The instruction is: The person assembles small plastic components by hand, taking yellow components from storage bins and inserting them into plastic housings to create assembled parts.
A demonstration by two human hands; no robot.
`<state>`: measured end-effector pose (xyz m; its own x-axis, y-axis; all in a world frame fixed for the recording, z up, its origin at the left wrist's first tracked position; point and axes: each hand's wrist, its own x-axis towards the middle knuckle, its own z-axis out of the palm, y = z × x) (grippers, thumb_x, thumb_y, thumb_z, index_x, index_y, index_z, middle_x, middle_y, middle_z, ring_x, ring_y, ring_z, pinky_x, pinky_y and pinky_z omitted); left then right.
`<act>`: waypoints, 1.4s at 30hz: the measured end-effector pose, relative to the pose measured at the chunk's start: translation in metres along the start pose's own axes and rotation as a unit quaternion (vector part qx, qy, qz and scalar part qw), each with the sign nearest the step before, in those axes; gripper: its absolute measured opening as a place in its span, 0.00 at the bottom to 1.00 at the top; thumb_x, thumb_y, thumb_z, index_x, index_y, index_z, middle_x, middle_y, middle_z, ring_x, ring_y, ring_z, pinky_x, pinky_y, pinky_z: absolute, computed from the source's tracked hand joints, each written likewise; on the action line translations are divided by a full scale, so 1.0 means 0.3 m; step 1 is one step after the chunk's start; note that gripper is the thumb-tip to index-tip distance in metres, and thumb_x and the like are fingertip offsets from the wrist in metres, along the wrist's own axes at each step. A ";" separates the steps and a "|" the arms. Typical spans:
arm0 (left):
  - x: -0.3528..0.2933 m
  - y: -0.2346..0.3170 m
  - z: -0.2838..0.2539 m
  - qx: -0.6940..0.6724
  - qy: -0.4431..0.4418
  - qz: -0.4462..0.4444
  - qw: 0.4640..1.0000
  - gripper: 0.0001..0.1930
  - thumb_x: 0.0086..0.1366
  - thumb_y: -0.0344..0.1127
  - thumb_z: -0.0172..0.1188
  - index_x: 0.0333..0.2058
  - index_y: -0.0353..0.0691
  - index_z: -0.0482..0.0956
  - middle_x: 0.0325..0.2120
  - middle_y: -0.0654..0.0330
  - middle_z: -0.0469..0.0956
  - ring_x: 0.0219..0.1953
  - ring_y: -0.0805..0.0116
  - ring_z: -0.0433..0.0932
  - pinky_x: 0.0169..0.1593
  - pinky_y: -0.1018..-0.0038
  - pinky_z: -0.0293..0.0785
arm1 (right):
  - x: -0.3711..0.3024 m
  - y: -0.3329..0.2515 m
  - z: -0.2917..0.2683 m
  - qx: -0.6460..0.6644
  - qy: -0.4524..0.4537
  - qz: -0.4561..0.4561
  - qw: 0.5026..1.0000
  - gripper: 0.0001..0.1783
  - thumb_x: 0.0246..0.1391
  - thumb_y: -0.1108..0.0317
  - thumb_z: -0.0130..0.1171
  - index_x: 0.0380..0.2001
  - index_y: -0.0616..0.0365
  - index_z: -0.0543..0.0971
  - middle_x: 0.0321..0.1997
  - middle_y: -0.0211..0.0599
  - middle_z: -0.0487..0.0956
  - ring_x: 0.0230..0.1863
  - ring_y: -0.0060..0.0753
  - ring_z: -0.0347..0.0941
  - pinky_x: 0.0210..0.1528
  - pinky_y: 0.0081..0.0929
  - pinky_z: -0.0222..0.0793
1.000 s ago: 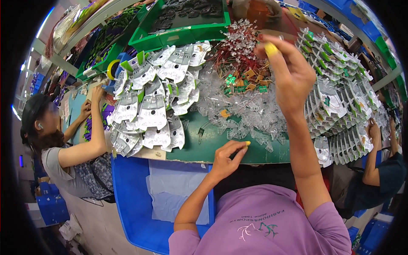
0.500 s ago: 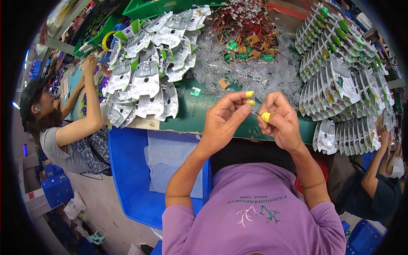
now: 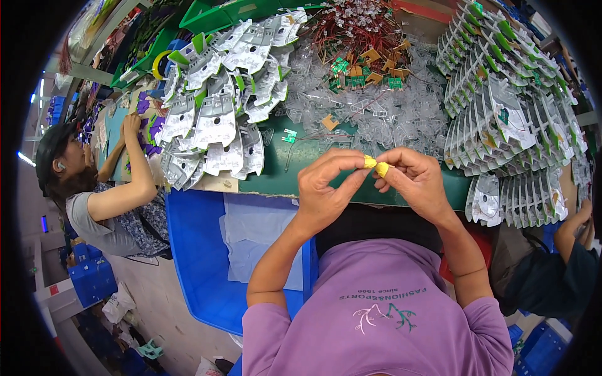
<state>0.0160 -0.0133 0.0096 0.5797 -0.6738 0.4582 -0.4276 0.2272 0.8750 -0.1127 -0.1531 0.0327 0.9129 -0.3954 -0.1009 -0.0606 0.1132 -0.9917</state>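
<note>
My left hand (image 3: 327,187) and my right hand (image 3: 415,180) meet above the front edge of the green worktop. Yellow covers sit on some fingertips. The left thumb and fingers are closed in a pinch, with their tips against the covered right thumb. My right hand is also closed, its fingers curled behind the thumb. Whatever lies between the fingertips is too small and hidden to make out. Just beyond the hands lie a small green circuit board (image 3: 289,136) with a thin wire and a tan board (image 3: 330,122).
Clear plastic parts (image 3: 401,119) spread behind my hands, below a heap of red wires (image 3: 345,41) with small boards. Grey-and-green molded parts (image 3: 215,122) pile at left; more stacked parts (image 3: 495,125) stand right. A blue bin (image 3: 194,276) is below left. A co-worker (image 3: 113,200) works at left.
My hands have come together at the fingertips; the left fingers have closed into a tighter pinch. The dark thin piece between them is now hidden. The view has shifted slightly.
</note>
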 end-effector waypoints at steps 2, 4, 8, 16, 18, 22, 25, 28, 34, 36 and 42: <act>-0.003 -0.005 -0.012 0.000 0.017 0.019 1.000 0.10 0.55 0.21 0.67 0.37 0.37 0.83 0.33 0.56 0.82 0.36 0.65 0.82 0.41 0.74 0.77 | 0.013 -0.021 0.007 -0.011 -0.006 0.019 1.000 0.08 0.58 0.75 0.57 0.41 0.65 0.79 0.34 0.32 0.80 0.32 0.16 0.75 0.32 0.15 0.70; -0.012 0.007 -0.018 0.012 0.019 -0.008 1.000 0.09 0.56 0.21 0.67 0.37 0.35 0.82 0.34 0.56 0.82 0.37 0.67 0.81 0.42 0.75 0.76 | 0.029 -0.033 0.019 -0.024 -0.023 0.029 0.999 0.06 0.58 0.75 0.58 0.38 0.66 0.79 0.34 0.32 0.80 0.32 0.16 0.75 0.33 0.16 0.71; -0.010 0.006 0.002 -0.039 0.019 -0.104 0.994 0.09 0.59 0.25 0.68 0.38 0.33 0.82 0.33 0.58 0.81 0.36 0.73 0.79 0.41 0.77 0.75 | 0.037 0.022 0.024 -0.241 0.077 -0.150 0.956 0.08 0.47 0.79 0.61 0.33 0.63 0.80 0.26 0.30 0.77 0.24 0.16 0.69 0.25 0.18 0.64; -0.033 -0.078 -0.114 -0.385 -0.073 -0.349 0.851 0.14 0.63 0.30 0.65 0.47 0.35 0.79 0.33 0.61 0.81 0.34 0.77 0.80 0.39 0.81 0.76 | 0.116 0.013 0.070 -0.175 -0.028 -0.100 0.979 0.08 0.47 0.82 0.64 0.33 0.62 0.85 0.30 0.32 0.81 0.28 0.18 0.72 0.30 0.16 0.67; -0.007 -0.117 -0.142 -0.462 -0.090 -0.392 0.791 0.16 0.63 0.33 0.66 0.48 0.36 0.77 0.33 0.62 0.82 0.33 0.77 0.80 0.38 0.81 0.76 | 0.146 0.015 0.076 -0.088 -0.059 -0.045 0.993 0.06 0.51 0.82 0.63 0.33 0.63 0.84 0.31 0.30 0.80 0.31 0.17 0.73 0.35 0.14 0.68; 0.198 -0.121 -0.299 -0.277 -0.111 -0.283 0.912 0.22 0.61 0.34 0.69 0.52 0.40 0.75 0.37 0.63 0.81 0.37 0.74 0.80 0.42 0.77 0.76 | 0.182 0.038 0.101 -0.073 -0.009 -0.073 0.995 0.04 0.58 0.76 0.60 0.37 0.61 0.76 0.28 0.22 0.74 0.23 0.10 0.63 0.24 0.12 0.56; 0.459 -0.262 -0.570 0.405 0.103 0.116 0.901 0.27 0.52 0.36 0.70 0.51 0.38 0.76 0.43 0.52 0.80 0.45 0.53 0.79 0.49 0.61 0.73 | 0.172 0.051 0.056 -0.051 0.028 -0.024 0.998 0.03 0.58 0.75 0.59 0.36 0.60 0.76 0.27 0.21 0.73 0.22 0.08 0.61 0.23 0.12 0.53; 0.673 -0.407 -0.840 0.663 0.134 0.095 0.730 0.24 0.49 0.28 0.62 0.48 0.41 0.76 0.49 0.53 0.76 0.58 0.53 0.69 0.60 0.47 0.55 | 0.152 0.043 0.046 -0.064 0.045 -0.003 0.997 0.02 0.58 0.75 0.59 0.35 0.60 0.76 0.26 0.20 0.72 0.22 0.08 0.60 0.23 0.11 0.52; 0.780 -0.397 -1.001 0.739 -0.023 -0.097 0.666 0.12 0.49 0.30 0.62 0.34 0.46 0.83 0.34 0.59 0.82 0.48 0.59 0.76 0.62 0.38 0.49 | 0.126 0.039 0.048 -0.096 0.069 0.032 0.992 0.03 0.57 0.78 0.58 0.35 0.62 0.77 0.25 0.18 0.71 0.23 0.06 0.61 0.25 0.10 0.54; 0.781 -0.308 -0.958 0.730 -0.059 -0.110 0.671 0.14 0.49 0.29 0.62 0.38 0.48 0.83 0.35 0.61 0.82 0.48 0.61 0.77 0.62 0.39 0.50 | 0.095 0.048 0.043 -0.097 0.084 0.030 0.991 0.04 0.57 0.80 0.57 0.36 0.63 0.77 0.25 0.18 0.71 0.23 0.07 0.61 0.26 0.10 0.54; 0.440 -0.107 -0.691 0.623 0.025 0.182 0.760 0.12 0.49 0.26 0.63 0.35 0.45 0.79 0.30 0.63 0.79 0.37 0.64 0.77 0.62 0.52 0.52 | 0.030 0.062 0.024 -0.087 0.084 0.050 0.991 0.04 0.58 0.80 0.58 0.36 0.63 0.76 0.25 0.18 0.71 0.25 0.06 0.62 0.26 0.10 0.54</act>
<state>0.2501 0.0363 0.0745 0.2771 -0.6915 0.6671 -0.8731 -0.4711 -0.1257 -0.1025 -0.1479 0.0138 0.8196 -0.5379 -0.1974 -0.2304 0.0060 -0.9731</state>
